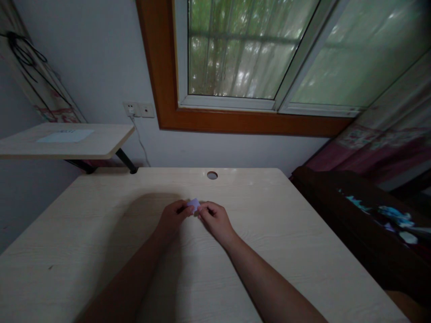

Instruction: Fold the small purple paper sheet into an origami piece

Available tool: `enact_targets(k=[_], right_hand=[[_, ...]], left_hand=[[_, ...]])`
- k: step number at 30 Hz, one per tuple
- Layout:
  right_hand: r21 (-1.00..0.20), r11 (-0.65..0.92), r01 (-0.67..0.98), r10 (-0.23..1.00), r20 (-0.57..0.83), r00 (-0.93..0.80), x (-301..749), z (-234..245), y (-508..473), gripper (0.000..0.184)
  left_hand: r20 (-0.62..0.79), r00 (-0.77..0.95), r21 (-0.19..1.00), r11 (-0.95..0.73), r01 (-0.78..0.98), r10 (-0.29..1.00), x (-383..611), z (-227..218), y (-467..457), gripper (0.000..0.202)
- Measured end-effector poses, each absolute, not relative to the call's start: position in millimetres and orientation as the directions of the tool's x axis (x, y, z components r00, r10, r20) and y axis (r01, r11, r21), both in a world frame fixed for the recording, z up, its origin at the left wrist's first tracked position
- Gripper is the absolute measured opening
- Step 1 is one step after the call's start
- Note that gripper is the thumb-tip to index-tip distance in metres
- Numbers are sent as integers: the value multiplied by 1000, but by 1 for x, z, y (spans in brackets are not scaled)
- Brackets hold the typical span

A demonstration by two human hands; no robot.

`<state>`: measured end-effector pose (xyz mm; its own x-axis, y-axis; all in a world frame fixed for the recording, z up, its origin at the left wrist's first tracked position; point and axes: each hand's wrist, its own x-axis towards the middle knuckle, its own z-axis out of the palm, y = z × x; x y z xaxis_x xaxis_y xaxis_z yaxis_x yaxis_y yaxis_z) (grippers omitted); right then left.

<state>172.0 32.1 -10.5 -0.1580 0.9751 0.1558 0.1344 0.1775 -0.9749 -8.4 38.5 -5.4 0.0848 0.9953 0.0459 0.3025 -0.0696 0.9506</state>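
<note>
A small pale lilac piece of folded paper (pixel 194 205) is held just above the light wooden table (pixel 101 233), near its middle. My left hand (pixel 174 216) pinches the paper's left side with curled fingers. My right hand (pixel 213 217) pinches its right side, fingers pressed together. Both hands meet over the paper and hide most of it. Both forearms stretch in from the near edge of the table.
A round cable hole (pixel 212 175) sits near the table's far edge. A side shelf (pixel 104 139) with a pale sheet (pixel 65 136) stands at the left by a wall socket (pixel 138 109). A window (pixel 256 54) is ahead and dark wooden furniture (pixel 336 211) flanks the right.
</note>
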Motion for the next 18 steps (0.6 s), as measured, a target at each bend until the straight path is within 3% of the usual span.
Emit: enact_targets(k=[18], right_hand=[[-960, 227, 164, 964, 197, -177, 172, -8, 31, 26]], left_hand=[[59, 98, 989, -72, 132, 993, -2, 16, 30, 30]])
